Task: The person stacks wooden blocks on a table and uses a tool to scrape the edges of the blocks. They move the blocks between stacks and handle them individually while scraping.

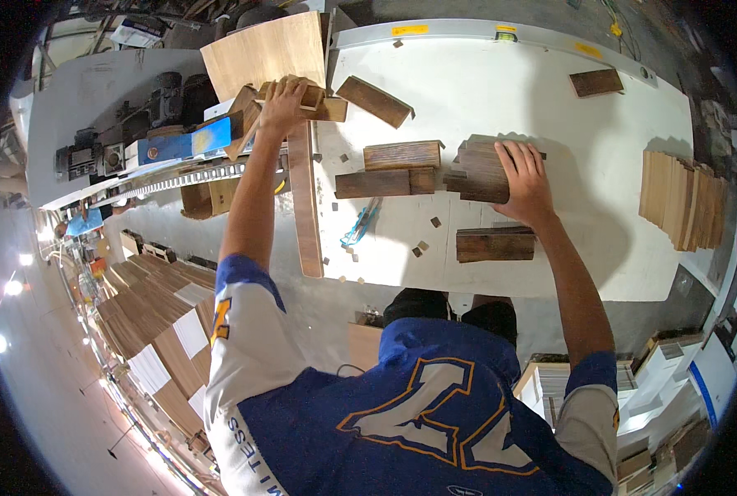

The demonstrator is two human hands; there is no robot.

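Note:
My left hand [282, 106] reaches to the far left, its fingers curled over a small brown wood piece [311, 97] among others at the end of a machine. My right hand [524, 183] grips the right end of a stack of dark wood pieces [477, 169] on the white table, fingers over the far side and thumb near. Left of that stack lie a wood block with a streaked face [401, 155] and a dark wood strip [372, 183]. Nearer me is another dark stack [496, 245]. A dark wood piece [375, 101] lies tilted near my left hand.
The white table [583, 256] bears a long spirit level [467, 35] along its far edge. Light wood strips [681, 200] are stacked at the right. A blue-handled tool [360, 225] and small wood chips lie on the left part. The machine's conveyor [178, 178] runs off left.

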